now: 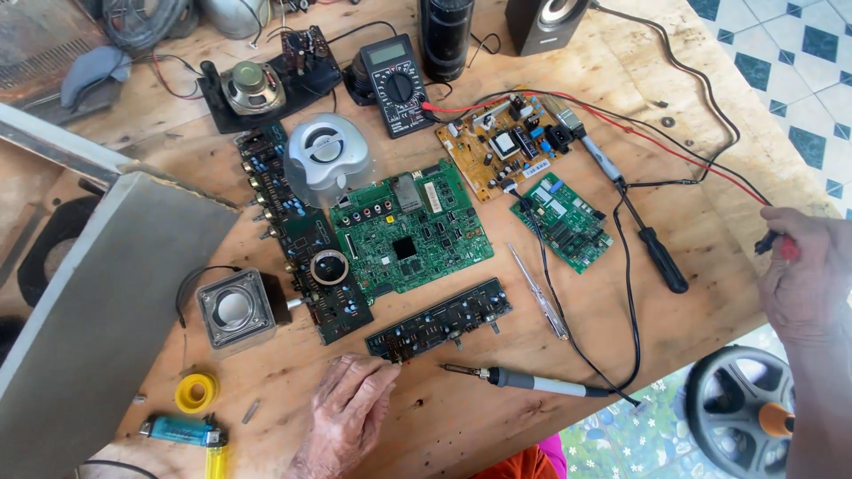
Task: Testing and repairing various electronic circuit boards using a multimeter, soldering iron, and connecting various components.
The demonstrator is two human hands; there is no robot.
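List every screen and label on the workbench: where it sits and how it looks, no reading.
Multimeter: top centre, black body, grey rectangular screen above a round dial.
White sticker: on the large green circuit board, centre, narrow rectangle.
White label: at the tan power board's lower edge, small strip.

Rough matt plywood table [497, 426]; glossy green circuit board [404, 235]; black plastic multimeter [398, 84].

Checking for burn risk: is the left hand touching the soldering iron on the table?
Apart. The head view shows the left hand at the long dark circuit board, with bare wood between it and the soldering iron.
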